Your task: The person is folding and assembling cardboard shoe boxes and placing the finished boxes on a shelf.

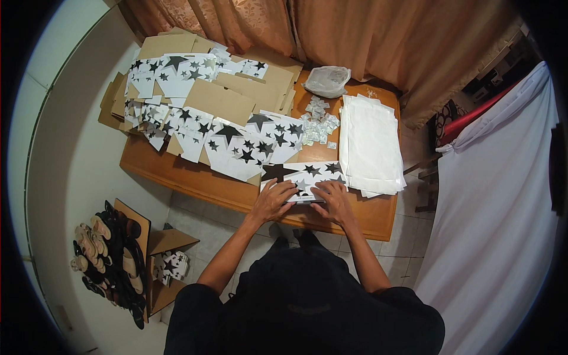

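At the table's front edge lies a white cardboard box (316, 170) printed with black and grey stars. My left hand (272, 201) holds its near left side, fingers bent over the top. On the near right side my right hand (333, 201) grips it the same way, with the thumb low at the front edge. Both hands partly cover the box's near edge. Directly behind it, flat star-printed card pieces (236, 161) overlap. To the right of the box is a stack of white paper sheets (371, 142).
Brown and star-printed cardboard blanks (222, 97) pile up on the left of the wooden table (177, 173). Small clear packets (319, 125) lie beside a plastic bag (327, 81). A shoe rack (142, 260) stands on the floor at left; a white curtain (491, 195) hangs at right.
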Demonstrator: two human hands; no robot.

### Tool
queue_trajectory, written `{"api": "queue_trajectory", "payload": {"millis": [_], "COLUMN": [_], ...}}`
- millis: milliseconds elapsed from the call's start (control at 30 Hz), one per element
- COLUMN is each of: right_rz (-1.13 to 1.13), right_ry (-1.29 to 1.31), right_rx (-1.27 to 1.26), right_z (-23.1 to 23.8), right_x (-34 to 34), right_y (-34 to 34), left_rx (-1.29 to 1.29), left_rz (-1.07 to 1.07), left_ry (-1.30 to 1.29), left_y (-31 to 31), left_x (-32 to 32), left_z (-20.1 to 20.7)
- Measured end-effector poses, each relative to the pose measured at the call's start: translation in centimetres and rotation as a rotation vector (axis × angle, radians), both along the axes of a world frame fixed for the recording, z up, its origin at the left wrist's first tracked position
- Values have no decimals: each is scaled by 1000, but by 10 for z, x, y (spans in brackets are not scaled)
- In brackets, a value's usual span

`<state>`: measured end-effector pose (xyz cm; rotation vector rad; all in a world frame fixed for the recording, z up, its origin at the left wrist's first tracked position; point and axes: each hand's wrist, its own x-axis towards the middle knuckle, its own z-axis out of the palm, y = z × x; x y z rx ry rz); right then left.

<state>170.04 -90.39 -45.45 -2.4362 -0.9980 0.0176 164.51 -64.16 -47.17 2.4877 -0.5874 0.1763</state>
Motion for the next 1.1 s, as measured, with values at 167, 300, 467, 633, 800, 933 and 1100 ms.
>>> {"api": "queue_trajectory", "payload": {"millis": [167, 300, 467, 633, 800, 933, 1100], "right_rz": [-29, -23, -30, -72, -15, -74, -54], "right_ry": [-24, -50, -176, -158, -200, -236, -208], "right_rx": [78, 71, 87, 141, 79, 37, -6], "right_z": [-19, -32, -50, -54, -52, -61, -67], "right_x": [1, -3, -12, -25, -42, -45, -47], "right_y": [0, 4, 3, 6, 12, 16, 13], "left_rx": [3, -4, 51, 84, 81, 83, 55], "left_rz": [-15, -12, -28, 10, 61, 61, 81], "left_ry": [59, 81, 27, -45, -62, -92, -74], "left_y": [-7, -9, -13, -19, -21, -22, -25], "left_x": [-2, -5, -9, -12, -8, -10, -16], "left_z": [-3, -17, -34, -36, -34, -34, -43]}}
